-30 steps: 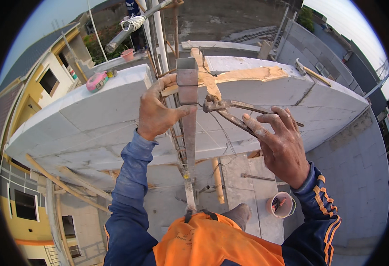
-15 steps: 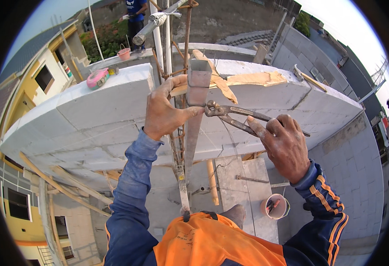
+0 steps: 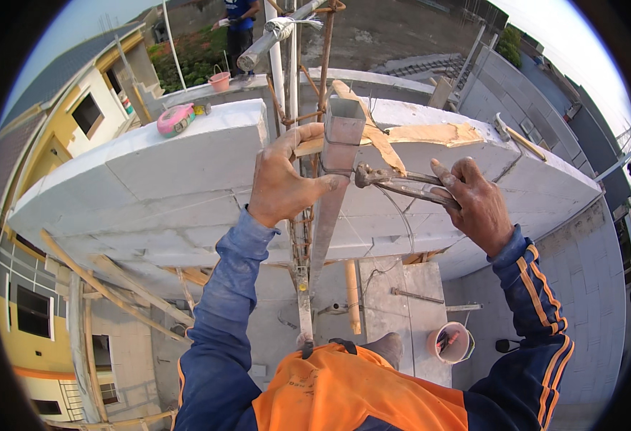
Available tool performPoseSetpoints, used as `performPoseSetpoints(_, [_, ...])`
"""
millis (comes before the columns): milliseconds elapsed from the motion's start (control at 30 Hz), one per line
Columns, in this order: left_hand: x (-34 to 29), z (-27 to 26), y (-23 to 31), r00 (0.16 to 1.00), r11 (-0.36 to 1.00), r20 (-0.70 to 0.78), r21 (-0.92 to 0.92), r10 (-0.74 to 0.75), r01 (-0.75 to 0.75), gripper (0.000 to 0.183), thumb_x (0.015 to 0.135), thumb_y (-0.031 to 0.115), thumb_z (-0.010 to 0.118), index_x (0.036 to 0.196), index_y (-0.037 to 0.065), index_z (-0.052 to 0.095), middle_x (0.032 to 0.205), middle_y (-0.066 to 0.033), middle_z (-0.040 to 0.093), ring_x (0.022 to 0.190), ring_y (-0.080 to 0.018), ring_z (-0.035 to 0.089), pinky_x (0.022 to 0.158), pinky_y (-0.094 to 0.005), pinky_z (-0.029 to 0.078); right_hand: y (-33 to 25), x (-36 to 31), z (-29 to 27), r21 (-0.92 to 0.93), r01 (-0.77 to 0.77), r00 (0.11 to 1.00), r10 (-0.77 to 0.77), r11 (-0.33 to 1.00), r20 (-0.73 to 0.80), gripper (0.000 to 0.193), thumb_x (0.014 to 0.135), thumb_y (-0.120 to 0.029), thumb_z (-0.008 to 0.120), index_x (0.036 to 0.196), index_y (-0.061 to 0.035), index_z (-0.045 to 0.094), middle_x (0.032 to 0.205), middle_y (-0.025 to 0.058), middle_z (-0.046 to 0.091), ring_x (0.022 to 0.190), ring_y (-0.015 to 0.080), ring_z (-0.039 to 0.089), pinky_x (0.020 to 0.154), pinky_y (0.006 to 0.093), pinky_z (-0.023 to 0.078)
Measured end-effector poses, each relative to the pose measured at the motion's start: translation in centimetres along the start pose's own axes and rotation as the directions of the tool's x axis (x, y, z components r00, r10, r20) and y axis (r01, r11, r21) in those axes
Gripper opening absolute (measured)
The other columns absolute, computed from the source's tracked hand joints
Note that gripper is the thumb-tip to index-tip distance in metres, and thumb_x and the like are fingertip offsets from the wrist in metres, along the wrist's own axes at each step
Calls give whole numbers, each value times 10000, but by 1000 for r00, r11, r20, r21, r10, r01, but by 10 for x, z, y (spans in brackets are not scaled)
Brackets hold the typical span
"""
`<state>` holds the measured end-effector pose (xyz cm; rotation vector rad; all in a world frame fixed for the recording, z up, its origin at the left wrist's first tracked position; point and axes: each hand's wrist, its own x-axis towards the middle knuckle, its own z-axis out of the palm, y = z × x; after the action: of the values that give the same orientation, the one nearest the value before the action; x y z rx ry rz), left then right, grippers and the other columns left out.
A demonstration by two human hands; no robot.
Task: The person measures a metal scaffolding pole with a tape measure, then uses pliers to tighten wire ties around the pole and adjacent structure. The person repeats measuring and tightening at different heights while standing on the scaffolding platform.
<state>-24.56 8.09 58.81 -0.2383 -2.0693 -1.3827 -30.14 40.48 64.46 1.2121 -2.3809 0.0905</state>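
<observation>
Left hand (image 3: 287,183) clamps the steel channel (image 3: 335,179) at centre frame; right hand (image 3: 473,201) squeezes pincers (image 3: 394,179) — tie wire could snap, jerking the pincers loose.

No packages, labels, signs or screens on this wall top

Nothing in view is a box, a printed label, a signboard or a display. Nothing with writing on it can be made out on the pale block wall or the yard below it.
</observation>
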Motion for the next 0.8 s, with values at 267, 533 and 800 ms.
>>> performPoseSetpoints(267, [1, -1, 3, 999, 999, 2, 26, 41, -41, 728, 617, 202, 950, 1248, -20, 661, 1199, -187, 717, 1135, -274, 689, 1007, -374, 534, -12, -6, -18, 603, -725, 601, -121, 334, 790, 463, 951, -362, 740, 1155, 46, 662, 762, 71, 689, 604, 143, 673, 604, 314, 525])
performPoseSetpoints(533, [0, -1, 4, 998, 996, -16, 72, 59, -57, 724, 616, 209, 954, 1242, -14, 666, 1175, -180, 726, 1117, -262, 698, 994, -366, 538, -36, -21, -17, 540, -449, 832, 114, 712, 542, 813, 735, -126, 862, 1406, 60, 442, 687, 43, 617, 566, 170, 645, 602, 283, 526])
performPoseSetpoints(800, [4, 1, -17, 985, 984, -30, 43, 172, -171, 751, 627, 284, 975, 1252, 3, 669, 1165, -172, 730, 1071, -253, 716, 963, -353, 561, -62, -57, -13, -287, -157, 986, 133, 945, -101, 784, 823, -87, 766, 1511, 18, 405, 1125, 211, 613, 1059, 333, 624, 887, 441, 562])
